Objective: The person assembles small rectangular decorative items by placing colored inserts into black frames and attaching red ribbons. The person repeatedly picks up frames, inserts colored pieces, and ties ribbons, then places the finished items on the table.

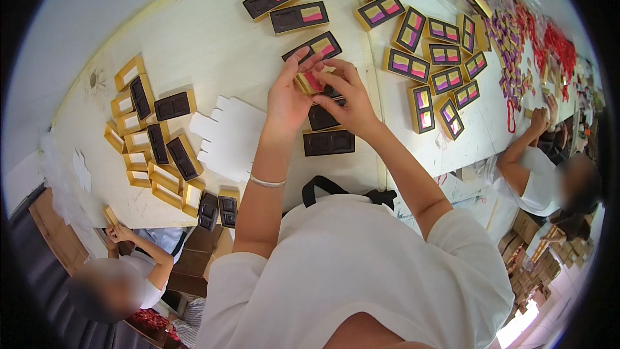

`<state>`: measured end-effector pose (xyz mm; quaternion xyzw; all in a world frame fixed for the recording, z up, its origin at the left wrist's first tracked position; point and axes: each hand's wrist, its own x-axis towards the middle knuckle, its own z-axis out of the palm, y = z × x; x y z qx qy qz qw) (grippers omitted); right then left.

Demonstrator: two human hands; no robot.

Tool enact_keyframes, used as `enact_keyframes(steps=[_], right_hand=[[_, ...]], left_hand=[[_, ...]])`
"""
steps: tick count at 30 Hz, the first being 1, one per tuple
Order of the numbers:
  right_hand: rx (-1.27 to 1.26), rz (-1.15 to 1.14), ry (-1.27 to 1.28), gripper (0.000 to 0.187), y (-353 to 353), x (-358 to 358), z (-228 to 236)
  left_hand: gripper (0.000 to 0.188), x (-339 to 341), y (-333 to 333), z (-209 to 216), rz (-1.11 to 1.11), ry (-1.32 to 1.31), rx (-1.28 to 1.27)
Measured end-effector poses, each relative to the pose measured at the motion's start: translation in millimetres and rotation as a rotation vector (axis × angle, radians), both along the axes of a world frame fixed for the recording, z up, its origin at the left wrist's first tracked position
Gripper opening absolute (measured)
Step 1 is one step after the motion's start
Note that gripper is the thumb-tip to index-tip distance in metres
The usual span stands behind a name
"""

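Note:
Between my two hands, over the table's middle, is a small pink and gold packet (309, 83). My left hand (288, 94) supports it from the left, thumb and fingers curled about it. The fingers of my right hand (349, 95) pinch its right side. Just beyond my fingers lies a gold-edged box (321, 45) with a black insert, holding colourful packets. Nearer to me, partly under my hands, sit black-insert boxes, among them a box (329, 143) with bare compartments. Two boxes farther off, such as this box (299, 17), each hold a packet on the right.
Filled boxes (445, 55) crowd the table's right part, beside a heap of loose packets (510, 32) and red cords (555, 52). At left are gold frames (134, 142), black inserts (174, 105) and white card sheets (231, 136). Other people work at the lower left and far right.

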<state>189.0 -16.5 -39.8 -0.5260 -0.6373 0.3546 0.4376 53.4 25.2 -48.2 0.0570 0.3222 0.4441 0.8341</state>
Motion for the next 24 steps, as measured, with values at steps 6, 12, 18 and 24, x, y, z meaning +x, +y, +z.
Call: enact_keyframes(steps=[6, 12, 18, 24], right_hand=[[-0.097, -0.135, 0.316, 0.017, -14, 17, -13], [-0.403, -0.232, 0.678, 0.021, -24, 23, 0], [-0.22, -0.284, 0.397, 0.013, -37, 17, -3], [-0.144, -0.228, -0.023, 0.018, -32, 43, -52]], left_hand=[[0.03, 10, -19, 25, -0.144, 0.012, 0.091], [0.025, 8, -24, 26, -0.257, 0.326, 0.1], [0.019, 13, -35, -2, -0.326, 0.611, 0.147], [0.022, 26, -44, -46, -0.226, 1.119, 0.517]])
